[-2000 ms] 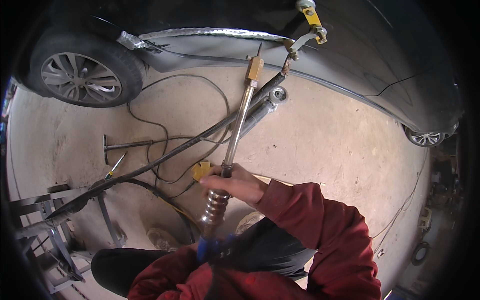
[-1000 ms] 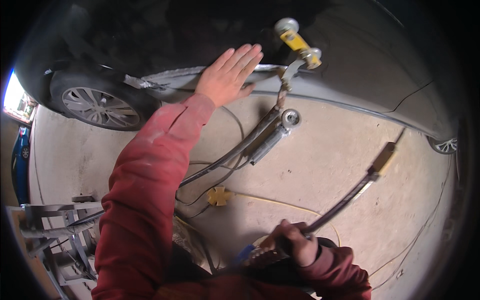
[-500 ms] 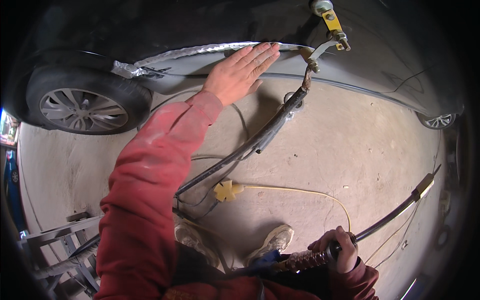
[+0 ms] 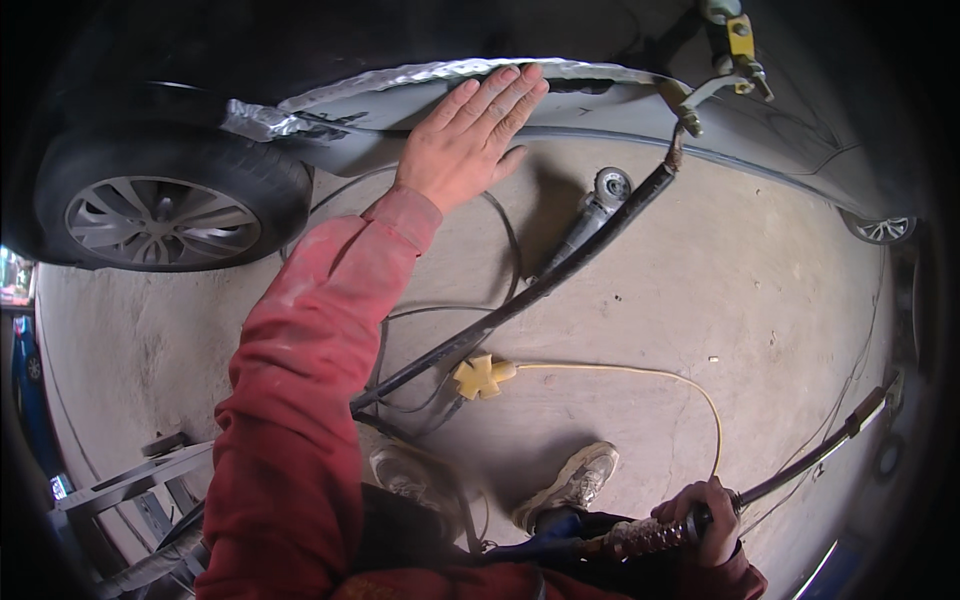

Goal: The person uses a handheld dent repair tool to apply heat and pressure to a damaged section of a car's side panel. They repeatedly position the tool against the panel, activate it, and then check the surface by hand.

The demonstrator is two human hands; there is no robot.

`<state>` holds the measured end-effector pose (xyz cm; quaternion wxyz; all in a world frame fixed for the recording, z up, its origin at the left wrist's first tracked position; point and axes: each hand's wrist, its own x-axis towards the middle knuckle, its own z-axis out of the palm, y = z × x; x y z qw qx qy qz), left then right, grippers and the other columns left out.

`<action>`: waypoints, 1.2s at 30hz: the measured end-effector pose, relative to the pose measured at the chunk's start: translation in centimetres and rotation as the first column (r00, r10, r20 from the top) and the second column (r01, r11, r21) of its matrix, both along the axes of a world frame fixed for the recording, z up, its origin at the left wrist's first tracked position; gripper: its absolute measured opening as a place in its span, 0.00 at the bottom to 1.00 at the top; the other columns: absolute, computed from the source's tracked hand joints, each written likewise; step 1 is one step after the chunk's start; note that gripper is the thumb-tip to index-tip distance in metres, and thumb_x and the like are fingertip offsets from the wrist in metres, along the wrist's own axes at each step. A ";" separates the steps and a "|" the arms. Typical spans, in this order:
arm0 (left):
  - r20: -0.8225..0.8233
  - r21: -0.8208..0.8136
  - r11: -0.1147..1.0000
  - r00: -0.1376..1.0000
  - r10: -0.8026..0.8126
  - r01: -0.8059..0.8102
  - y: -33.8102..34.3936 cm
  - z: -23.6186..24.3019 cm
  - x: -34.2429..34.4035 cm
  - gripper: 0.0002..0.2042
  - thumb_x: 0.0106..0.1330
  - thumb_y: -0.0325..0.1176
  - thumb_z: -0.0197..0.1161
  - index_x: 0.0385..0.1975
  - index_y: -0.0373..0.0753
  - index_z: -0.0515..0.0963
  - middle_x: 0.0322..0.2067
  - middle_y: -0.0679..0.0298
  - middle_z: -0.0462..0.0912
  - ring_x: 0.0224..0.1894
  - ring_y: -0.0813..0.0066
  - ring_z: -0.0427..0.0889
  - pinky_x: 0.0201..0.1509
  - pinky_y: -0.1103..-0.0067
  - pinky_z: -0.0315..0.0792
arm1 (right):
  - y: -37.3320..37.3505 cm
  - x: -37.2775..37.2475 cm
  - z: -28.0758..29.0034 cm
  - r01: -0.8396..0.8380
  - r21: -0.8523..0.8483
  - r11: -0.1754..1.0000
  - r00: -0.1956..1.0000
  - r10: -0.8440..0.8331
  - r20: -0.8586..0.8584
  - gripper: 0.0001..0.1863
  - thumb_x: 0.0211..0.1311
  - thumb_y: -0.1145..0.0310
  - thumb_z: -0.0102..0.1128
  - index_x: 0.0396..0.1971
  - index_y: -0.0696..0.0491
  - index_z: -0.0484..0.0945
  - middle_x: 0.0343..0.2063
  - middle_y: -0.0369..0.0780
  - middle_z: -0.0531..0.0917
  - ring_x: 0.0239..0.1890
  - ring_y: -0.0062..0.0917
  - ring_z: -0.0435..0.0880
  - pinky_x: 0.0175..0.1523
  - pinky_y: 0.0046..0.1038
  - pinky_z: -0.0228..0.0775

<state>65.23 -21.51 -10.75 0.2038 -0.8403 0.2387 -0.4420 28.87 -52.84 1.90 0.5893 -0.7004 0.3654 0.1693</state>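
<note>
My left hand point(image 4: 462, 138) is open, its fingers stretched out over the dark car's lower side panel point(image 4: 590, 110); the fingertips lie at a strip of bare, shiny metal point(image 4: 385, 82). Low on the right, my right hand point(image 4: 715, 520) is closed round a long rod-shaped tool point(image 4: 645, 537) with a ribbed handle. Its dark shaft runs out to the right, ending in a blocky metal tip. A thick black cable point(image 4: 590, 245) rises to a metal clamp point(image 4: 738, 68) with a yellow part, set against the car.
An angle grinder point(image 4: 607, 190) lies on the concrete floor beneath the car's edge. Near my shoes sits a yellow multi-outlet point(image 4: 480, 377) with a yellow cord. The car's wheel point(image 4: 165, 220) is at the left, and a grey metal frame point(image 4: 150, 475) stands low left.
In the view, the clamp and cable top have shifted right, and the grinder has come out from behind the cable. My left hand stays flat by the bare metal; my right keeps its grip.
</note>
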 end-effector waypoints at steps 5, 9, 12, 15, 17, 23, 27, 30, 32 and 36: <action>-0.050 -0.306 0.951 0.997 -0.061 0.043 4.3 1.3 0.0 0.47 0.62 0.63 0.60 0.75 0.41 0.52 0.77 0.59 0.47 0.79 0.62 0.43 0.79 0.65 0.38 | 1.0 -0.6 -0.7 0.093 0.030 0.995 0.995 -0.095 0.042 0.32 0.73 0.47 0.38 0.15 0.56 0.71 0.14 0.44 0.74 0.23 0.37 0.80 0.38 0.37 0.77; 0.105 -0.244 0.969 0.994 -0.015 0.040 6.6 0.1 0.6 0.49 0.61 0.65 0.59 0.76 0.40 0.50 0.77 0.58 0.45 0.79 0.61 0.41 0.80 0.64 0.35 | 2.2 -0.1 -0.7 0.150 0.014 0.989 0.988 -0.150 0.022 0.31 0.73 0.47 0.39 0.16 0.55 0.70 0.15 0.43 0.74 0.24 0.35 0.79 0.39 0.37 0.77; 0.119 -0.233 0.972 0.993 0.009 0.019 7.1 -1.4 0.5 0.49 0.61 0.65 0.58 0.76 0.41 0.50 0.77 0.58 0.44 0.79 0.62 0.40 0.80 0.65 0.33 | 3.1 0.6 -0.4 0.105 0.016 0.994 0.994 -0.105 0.024 0.31 0.74 0.47 0.40 0.16 0.55 0.70 0.15 0.42 0.73 0.24 0.34 0.79 0.39 0.37 0.77; 0.095 -0.184 0.983 0.995 0.021 -0.003 7.8 -1.8 -0.2 0.49 0.61 0.65 0.58 0.76 0.40 0.50 0.77 0.58 0.44 0.79 0.61 0.40 0.80 0.64 0.32 | 3.6 1.1 0.0 0.039 0.006 0.999 0.998 -0.039 0.042 0.31 0.74 0.47 0.40 0.16 0.55 0.70 0.15 0.42 0.73 0.24 0.34 0.79 0.38 0.36 0.76; 0.029 -0.226 0.974 1.000 -0.009 0.015 8.2 -1.5 -1.0 0.50 0.61 0.65 0.59 0.76 0.38 0.49 0.77 0.53 0.45 0.79 0.57 0.40 0.79 0.63 0.34 | 3.9 1.2 0.1 0.032 0.010 0.999 0.998 -0.032 0.049 0.31 0.74 0.47 0.40 0.16 0.55 0.70 0.15 0.42 0.73 0.24 0.33 0.79 0.38 0.36 0.76; 0.003 -0.410 0.911 0.999 0.046 -0.041 10.1 -0.8 -0.7 0.53 0.60 0.63 0.63 0.74 0.30 0.48 0.75 0.43 0.45 0.77 0.45 0.43 0.78 0.56 0.41 | 4.2 1.6 -0.1 0.048 0.032 0.998 0.998 -0.049 0.043 0.29 0.73 0.51 0.41 0.17 0.56 0.71 0.17 0.44 0.76 0.25 0.35 0.80 0.39 0.36 0.77; 0.098 -0.310 0.951 0.995 0.004 0.026 9.9 -2.5 -1.0 0.51 0.61 0.62 0.63 0.73 0.28 0.50 0.75 0.43 0.46 0.78 0.45 0.43 0.77 0.56 0.43 | 4.0 2.1 -0.1 0.013 0.067 0.998 0.996 -0.019 0.090 0.25 0.70 0.56 0.43 0.20 0.60 0.73 0.20 0.49 0.80 0.29 0.38 0.84 0.40 0.34 0.77; 0.014 -0.386 0.922 1.000 -0.020 0.024 8.7 -3.1 -1.6 0.50 0.61 0.61 0.63 0.72 0.28 0.52 0.75 0.43 0.47 0.78 0.45 0.43 0.78 0.57 0.41 | 3.7 2.4 0.0 -0.035 0.074 0.997 0.997 0.029 0.078 0.24 0.69 0.57 0.43 0.21 0.61 0.75 0.22 0.50 0.82 0.30 0.38 0.85 0.41 0.34 0.77; 0.030 -0.348 0.934 0.997 -0.077 0.082 7.3 -2.5 -1.4 0.49 0.60 0.60 0.64 0.73 0.32 0.53 0.75 0.47 0.48 0.78 0.51 0.44 0.79 0.61 0.39 | 3.4 2.6 0.1 -0.041 0.116 0.992 0.997 0.032 0.073 0.24 0.69 0.58 0.45 0.22 0.63 0.77 0.23 0.51 0.83 0.31 0.37 0.85 0.41 0.33 0.77; -0.032 -0.250 0.967 0.998 -0.054 0.044 2.2 -0.2 0.1 0.46 0.59 0.60 0.62 0.75 0.44 0.55 0.77 0.64 0.48 0.79 0.67 0.45 0.80 0.67 0.35 | 2.8 2.9 0.1 -0.037 0.135 0.990 0.999 0.031 0.041 0.22 0.68 0.60 0.48 0.23 0.64 0.79 0.24 0.50 0.83 0.32 0.37 0.85 0.43 0.33 0.77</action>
